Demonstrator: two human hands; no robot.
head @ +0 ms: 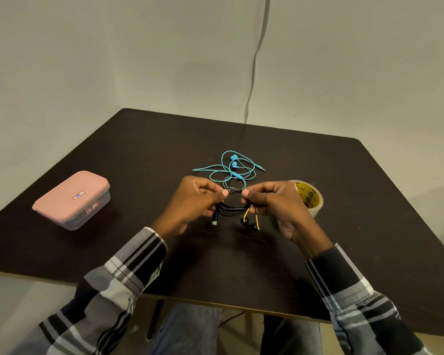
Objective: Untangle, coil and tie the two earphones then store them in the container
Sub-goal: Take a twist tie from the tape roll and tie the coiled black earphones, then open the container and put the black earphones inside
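Black earphones [233,210] pinched mid-table.

Setting: plain indoor room, type unclear. Evidence: bare off-white wall [113,60], loose cable [254,60] hanging down it, dark laminate table [241,265].

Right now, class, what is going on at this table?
A person holds a coiled black earphone above the table, left hand and right hand pinching a clear strip at the top of the coil. The blue earphone lies loose beyond. A tape roll sits right; the pink-lidded container stands closed at left.
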